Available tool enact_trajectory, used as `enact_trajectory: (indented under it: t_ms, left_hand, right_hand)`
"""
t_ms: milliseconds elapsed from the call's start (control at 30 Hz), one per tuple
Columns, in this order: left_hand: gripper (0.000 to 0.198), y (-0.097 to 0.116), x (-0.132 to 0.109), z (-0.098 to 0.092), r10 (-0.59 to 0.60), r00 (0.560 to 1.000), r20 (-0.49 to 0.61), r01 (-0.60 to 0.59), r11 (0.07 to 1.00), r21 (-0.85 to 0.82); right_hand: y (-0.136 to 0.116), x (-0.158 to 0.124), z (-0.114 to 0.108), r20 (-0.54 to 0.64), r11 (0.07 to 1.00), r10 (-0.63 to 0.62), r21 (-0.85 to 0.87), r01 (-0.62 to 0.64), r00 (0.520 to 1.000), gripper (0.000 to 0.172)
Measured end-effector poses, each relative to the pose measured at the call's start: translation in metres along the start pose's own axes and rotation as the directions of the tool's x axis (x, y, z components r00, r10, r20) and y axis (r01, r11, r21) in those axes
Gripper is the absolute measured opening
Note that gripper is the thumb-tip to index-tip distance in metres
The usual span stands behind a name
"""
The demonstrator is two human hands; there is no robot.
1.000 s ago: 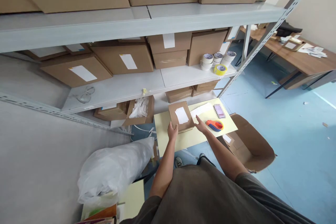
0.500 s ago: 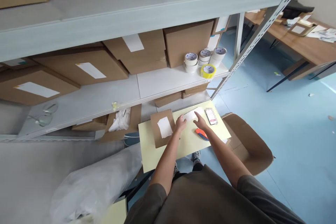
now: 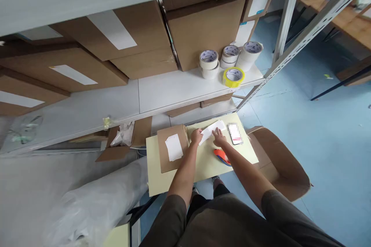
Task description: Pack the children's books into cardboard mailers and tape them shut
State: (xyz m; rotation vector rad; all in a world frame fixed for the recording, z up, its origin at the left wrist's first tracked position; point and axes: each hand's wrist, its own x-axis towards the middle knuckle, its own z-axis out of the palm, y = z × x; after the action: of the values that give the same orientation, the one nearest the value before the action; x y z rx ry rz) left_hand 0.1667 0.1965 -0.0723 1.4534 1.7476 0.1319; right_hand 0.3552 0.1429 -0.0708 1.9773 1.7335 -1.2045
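Yellow bench (image 3: 179, 179): flat cardboard box (image 3: 164, 162) on its left half. White slip (image 3: 214, 128) lies on the bench, just right of the box. Left hand (image 3: 196, 137): fingers curled narrow, pinching the slip's left end. Right hand (image 3: 218, 137): fingers extended flat on the slip. Orange tape dispenser (image 3: 222, 156) beside the right wrist.

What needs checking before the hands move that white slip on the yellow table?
1. Both hands on the white paper slip: the left hand is at its left end, the right hand at its near edge. Ok.
2. Slip pinched or only pressed flat: cannot tell.
3. Slip clear of the phone: the phone lies close on the right, seemingly apart. Ok.
4. Labelled cardboard box lying flat on the table, left of the left hand. Ok.
5. Tape dispenser clear of the arms: it sits right under the right forearm. Not ok.
6. Which face of the slip is up: cannot tell.
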Motion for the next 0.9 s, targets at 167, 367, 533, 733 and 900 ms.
enact_trajectory:
  t_ms: [167, 367, 533, 733, 900]
  left_hand:
    - [0.018, 0.002, -0.016, -0.024, 0.081, 0.994, -0.071, -0.085, 0.995, -0.050]
    - [0.019, 0.024, -0.043, -0.059, 0.233, 0.970, -0.071, -0.244, 0.936, -0.253]
    - [0.035, 0.045, -0.058, -0.087, 0.333, 0.941, 0.054, -0.304, 0.907, -0.290]
    - [0.034, 0.063, -0.054, -0.102, 0.392, 0.897, 0.206, -0.339, 0.907, -0.250]
    - [0.040, 0.079, -0.052, -0.094, 0.427, 0.883, 0.193, -0.362, 0.883, -0.298]
  right_hand:
    - [-0.003, -0.002, -0.016, 0.039, 0.998, 0.018, 0.063, -0.020, 0.999, 0.093]
    - [-0.012, -0.014, -0.039, -0.316, 0.748, -0.165, 0.577, 0.327, 0.934, 0.055]
    - [-0.010, -0.037, -0.057, -0.463, 0.461, -0.120, 0.757, 0.463, 0.878, 0.043]
    - [0.029, -0.059, -0.083, -0.498, 0.393, 0.007, 0.799, 0.456, 0.867, 0.045]
    - [0.057, -0.074, -0.089, -0.497, 0.317, 0.070, 0.833, 0.453, 0.865, 0.052]
